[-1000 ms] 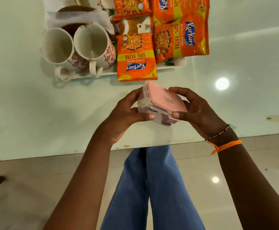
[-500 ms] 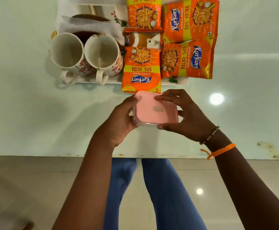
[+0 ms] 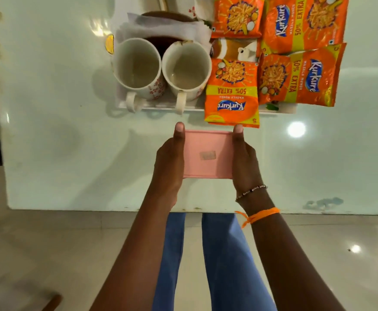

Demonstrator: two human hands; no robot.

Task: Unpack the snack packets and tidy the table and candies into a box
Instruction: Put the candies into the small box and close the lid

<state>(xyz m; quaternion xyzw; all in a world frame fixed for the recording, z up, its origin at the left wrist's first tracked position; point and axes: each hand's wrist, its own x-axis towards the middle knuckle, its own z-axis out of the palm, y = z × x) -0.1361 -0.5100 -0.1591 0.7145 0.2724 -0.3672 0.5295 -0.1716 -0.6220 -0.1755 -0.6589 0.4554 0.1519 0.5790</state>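
A small box with a pink lid (image 3: pixel 207 153) sits level over the pale glass table (image 3: pixel 71 153), lid facing up. My left hand (image 3: pixel 169 160) grips its left side and my right hand (image 3: pixel 243 158) grips its right side, each thumb lying along the lid's edge. The box's contents are hidden under the lid. Several orange Kurkure snack packets (image 3: pixel 232 95) lie sealed on a white tray (image 3: pixel 156 106) just beyond the box.
Two white floral mugs (image 3: pixel 138 68) stand on the tray's left half, with white tissue (image 3: pixel 165 28) behind them. The table's near edge runs just below my wrists, and my legs in blue jeans are under it. A tiled floor surrounds the table.
The box was tilted in my hands showing its clear side; it has been turned level with the pink lid up. Both hands shifted to its left and right sides.
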